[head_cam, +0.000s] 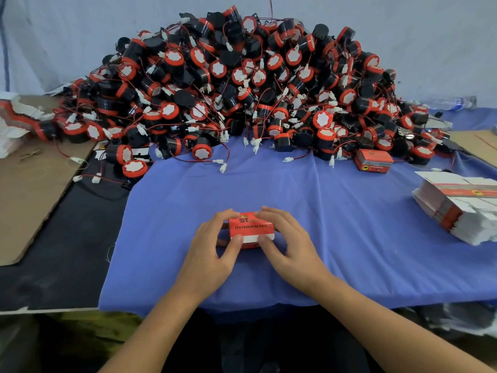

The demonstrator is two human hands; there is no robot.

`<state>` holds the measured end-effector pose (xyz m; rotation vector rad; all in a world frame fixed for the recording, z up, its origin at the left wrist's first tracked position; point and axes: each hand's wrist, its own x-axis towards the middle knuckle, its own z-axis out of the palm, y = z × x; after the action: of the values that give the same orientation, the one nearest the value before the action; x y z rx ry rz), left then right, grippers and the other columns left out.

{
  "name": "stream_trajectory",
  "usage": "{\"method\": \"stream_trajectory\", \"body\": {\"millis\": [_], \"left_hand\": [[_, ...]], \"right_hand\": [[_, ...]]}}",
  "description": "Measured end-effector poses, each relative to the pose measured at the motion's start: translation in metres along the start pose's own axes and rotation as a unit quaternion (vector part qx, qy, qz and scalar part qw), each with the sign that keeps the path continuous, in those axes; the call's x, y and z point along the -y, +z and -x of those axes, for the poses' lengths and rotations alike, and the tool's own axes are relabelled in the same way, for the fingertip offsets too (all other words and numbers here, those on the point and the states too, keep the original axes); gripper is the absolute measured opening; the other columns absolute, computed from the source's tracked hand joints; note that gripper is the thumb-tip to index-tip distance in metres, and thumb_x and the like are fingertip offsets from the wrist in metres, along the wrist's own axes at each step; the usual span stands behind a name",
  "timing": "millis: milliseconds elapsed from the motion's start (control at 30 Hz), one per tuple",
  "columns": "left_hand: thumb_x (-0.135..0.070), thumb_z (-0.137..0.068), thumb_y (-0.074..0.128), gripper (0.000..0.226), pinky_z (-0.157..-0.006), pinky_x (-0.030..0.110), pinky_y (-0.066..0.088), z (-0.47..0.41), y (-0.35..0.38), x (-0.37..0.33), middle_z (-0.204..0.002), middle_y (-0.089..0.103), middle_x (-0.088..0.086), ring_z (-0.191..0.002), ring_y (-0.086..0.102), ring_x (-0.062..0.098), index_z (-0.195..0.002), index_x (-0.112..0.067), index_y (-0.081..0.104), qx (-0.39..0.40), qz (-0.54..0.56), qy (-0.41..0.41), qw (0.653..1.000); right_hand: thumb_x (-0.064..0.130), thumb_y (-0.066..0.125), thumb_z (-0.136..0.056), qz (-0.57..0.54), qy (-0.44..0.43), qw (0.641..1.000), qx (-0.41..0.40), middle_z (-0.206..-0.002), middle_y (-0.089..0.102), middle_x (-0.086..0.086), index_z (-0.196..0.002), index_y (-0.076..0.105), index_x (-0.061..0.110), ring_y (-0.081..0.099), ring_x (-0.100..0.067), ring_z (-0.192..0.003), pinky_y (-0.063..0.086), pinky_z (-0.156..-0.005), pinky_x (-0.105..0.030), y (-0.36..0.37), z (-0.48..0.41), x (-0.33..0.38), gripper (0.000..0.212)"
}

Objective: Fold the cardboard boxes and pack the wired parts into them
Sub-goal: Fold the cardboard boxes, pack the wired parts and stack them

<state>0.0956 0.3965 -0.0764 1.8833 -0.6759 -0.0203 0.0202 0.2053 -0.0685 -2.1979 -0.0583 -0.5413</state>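
From the head camera, a red cardboard box (251, 228) sat on a blue cloth (336, 232) at the near middle of the worktop (67, 251), held between both hands. The left hand (212, 249) gripped its left side, fingers (222, 215) curled over the far top edge and the thumb pressed on the white strip of the near face. The right hand (289, 242) mirrored it on the right side, fingers bent over the top and the thumb on the same white strip, just beside the left thumb. Both sets of fingers were clamped on the box, which looked closed on the faces in view.

Behind it, well apart, a large heap of wired parts (242, 84) rose against the pale wall: black round bodies with red caps, thin red wires and white plugs, spilling onto the far edge of the cloth. A second folded box (373, 160) lay at the heap's right foot. A stack of flat box blanks (457, 208) rested on the cloth at the right edge. On the left, a brown cardboard sheet (32, 189) covered part of the dark worktop, with another stack of blanks (16, 119) at its far end, touching the heap
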Motion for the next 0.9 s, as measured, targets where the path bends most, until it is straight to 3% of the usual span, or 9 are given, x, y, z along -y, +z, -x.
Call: {"method": "stream_trajectory", "body": {"millis": [133,233,333,433,633,800,900], "left_hand": [[-0.040,-0.105,0.051,0.028,-0.093,0.034,0.055,-0.002,-0.001,-0.004,-0.138,0.054,-0.030,-0.123,0.057,0.009,-0.126,-0.059,0.054,-0.014,-0.034,0.027,0.999],[-0.045,-0.102,0.050,0.022,-0.098,0.039,0.053,-0.002,0.000,-0.005,-0.139,0.057,-0.024,-0.126,0.057,0.005,-0.119,-0.054,0.061,-0.032,-0.023,0.024,0.999],[-0.036,-0.098,0.055,0.024,-0.102,0.037,0.052,-0.002,0.001,-0.007,-0.138,0.059,-0.018,-0.128,0.054,0.000,-0.118,-0.042,0.065,-0.056,-0.023,0.036,0.998],[-0.020,-0.098,0.065,0.022,-0.103,0.032,0.050,-0.001,0.002,-0.004,-0.134,0.061,-0.014,-0.125,0.057,0.007,-0.118,-0.022,0.073,-0.081,-0.058,0.057,0.993],[-0.016,-0.094,0.074,0.024,-0.101,0.007,0.036,0.003,0.003,-0.006,-0.126,0.066,-0.005,-0.110,0.056,0.007,-0.118,-0.018,0.077,-0.117,-0.148,0.117,0.975],[-0.014,-0.089,0.076,0.018,-0.098,0.008,0.037,0.006,0.004,-0.008,-0.106,0.066,-0.004,-0.101,0.058,0.010,-0.107,-0.017,0.080,-0.151,-0.159,0.137,0.966],[-0.007,-0.090,0.076,0.015,-0.093,0.014,0.043,0.009,0.006,-0.008,-0.102,0.066,-0.002,-0.097,0.060,0.016,-0.104,-0.012,0.079,-0.143,-0.177,0.137,0.964]], "right_hand": [[0.028,0.062,-0.102,0.006,-0.009,1.000,-0.024,-0.138,0.057,0.019,-0.132,0.065,0.032,0.049,-0.007,-0.138,0.039,-0.112,-0.024,0.002,0.000,-0.001,0.031],[0.032,0.065,-0.100,0.014,-0.008,0.999,-0.047,-0.134,0.061,0.021,-0.127,0.069,0.033,0.053,-0.003,-0.132,0.042,-0.109,-0.022,0.002,0.000,-0.001,0.028],[0.029,0.068,-0.098,0.027,-0.020,0.997,-0.071,-0.131,0.064,0.017,-0.124,0.073,0.028,0.055,-0.002,-0.129,0.044,-0.108,-0.023,0.002,-0.001,0.000,0.026],[0.023,0.066,-0.099,0.054,-0.047,0.995,-0.072,-0.134,0.064,0.009,-0.126,0.074,0.023,0.053,-0.004,-0.130,0.040,-0.110,-0.020,0.004,0.000,0.000,0.028],[0.007,0.066,-0.098,0.070,-0.075,0.992,-0.078,-0.133,0.067,0.007,-0.128,0.072,0.014,0.053,-0.005,-0.135,0.041,-0.113,-0.025,0.005,0.001,-0.004,0.031],[0.009,0.068,-0.097,0.070,-0.064,0.990,-0.102,-0.129,0.066,0.010,-0.115,0.076,0.015,0.055,0.001,-0.130,0.044,-0.109,-0.019,0.008,0.004,-0.007,0.021],[0.013,0.067,-0.096,0.112,-0.087,0.981,-0.133,-0.120,0.063,0.003,-0.113,0.078,0.012,0.061,-0.010,-0.110,0.045,-0.099,-0.016,0.010,0.004,-0.007,0.020]]}}
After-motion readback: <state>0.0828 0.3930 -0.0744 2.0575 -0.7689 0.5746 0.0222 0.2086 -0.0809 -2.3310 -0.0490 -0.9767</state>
